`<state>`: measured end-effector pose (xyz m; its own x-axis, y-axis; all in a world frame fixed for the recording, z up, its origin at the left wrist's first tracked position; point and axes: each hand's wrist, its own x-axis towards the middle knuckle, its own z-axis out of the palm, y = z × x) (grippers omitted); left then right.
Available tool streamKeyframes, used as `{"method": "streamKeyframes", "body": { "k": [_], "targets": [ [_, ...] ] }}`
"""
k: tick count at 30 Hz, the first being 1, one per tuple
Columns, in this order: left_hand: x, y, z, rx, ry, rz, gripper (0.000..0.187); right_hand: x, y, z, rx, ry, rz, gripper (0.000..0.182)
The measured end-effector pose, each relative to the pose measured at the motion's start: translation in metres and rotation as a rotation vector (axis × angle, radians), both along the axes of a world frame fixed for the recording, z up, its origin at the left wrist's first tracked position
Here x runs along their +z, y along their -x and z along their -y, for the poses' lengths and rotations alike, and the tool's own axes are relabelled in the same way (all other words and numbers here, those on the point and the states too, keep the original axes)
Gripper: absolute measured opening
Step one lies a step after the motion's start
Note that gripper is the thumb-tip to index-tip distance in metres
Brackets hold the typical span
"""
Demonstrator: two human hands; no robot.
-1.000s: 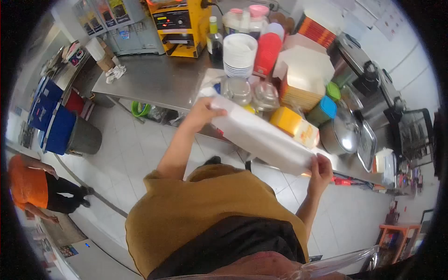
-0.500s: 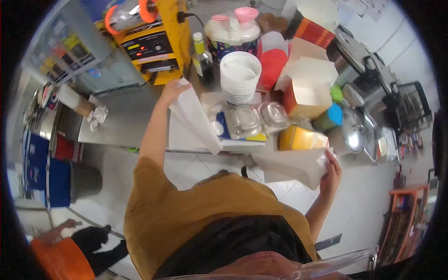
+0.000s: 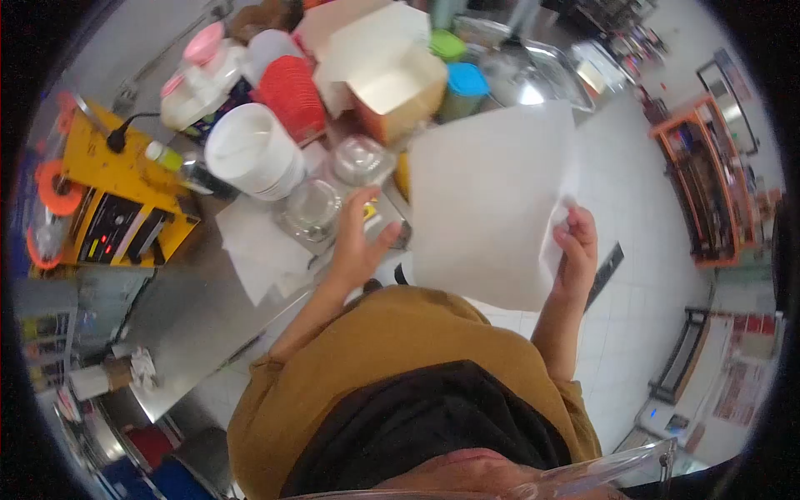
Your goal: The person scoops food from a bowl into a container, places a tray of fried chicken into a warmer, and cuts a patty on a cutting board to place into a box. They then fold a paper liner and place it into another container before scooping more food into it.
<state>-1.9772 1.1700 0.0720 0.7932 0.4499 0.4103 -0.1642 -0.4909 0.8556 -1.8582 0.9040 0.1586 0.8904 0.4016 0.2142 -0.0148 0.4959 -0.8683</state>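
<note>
My right hand (image 3: pixel 575 254) pinches the right edge of a large sheet of white paper (image 3: pixel 492 192), which hangs out flat in front of my body. Its surface looks thin and slightly see-through. To the left of it, my left hand (image 3: pixel 358 250) is raised with thumb and fingers apart, holding nothing. Just beyond those fingertips sit two clear plastic containers, one (image 3: pixel 312 208) nearer the left and one (image 3: pixel 364 160) farther back. More white paper (image 3: pixel 258 250) lies on the steel counter, left of my left hand.
A stack of white tubs (image 3: pixel 254 150) stands behind the containers, beside red stacked cups (image 3: pixel 290 96). An open cardboard box (image 3: pixel 392 75) and a blue-lidded jar (image 3: pixel 467 87) are at the back. A bottle (image 3: pixel 187 167) and yellow machine (image 3: pixel 125 192) occupy the left of the steel counter (image 3: pixel 192 325).
My left hand has let go of a white paper, which now lies on the counter, and moved right. The sheet in my right hand has risen and spread out. My view has swung right.
</note>
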Motion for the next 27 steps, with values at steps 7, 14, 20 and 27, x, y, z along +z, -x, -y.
{"method": "streamKeyframes", "body": {
  "k": [7,14,20,27],
  "targets": [
    [0.017,-0.061,0.074,-0.443,0.763,-0.307,0.068,-0.008,-0.010,0.107,-0.378,0.317,0.028,0.028],
    [0.031,-0.125,0.157,-0.392,0.566,-0.190,0.052,-0.014,-0.028,0.218,-0.374,0.522,-0.001,0.043],
    [0.043,-0.177,0.206,-0.703,0.285,-0.124,0.038,-0.013,-0.052,0.289,-0.308,0.573,0.004,0.057],
    [0.063,-0.262,0.243,-0.736,0.066,-0.259,0.029,-0.016,-0.113,0.343,-0.523,0.930,0.121,0.030]
  ]
}}
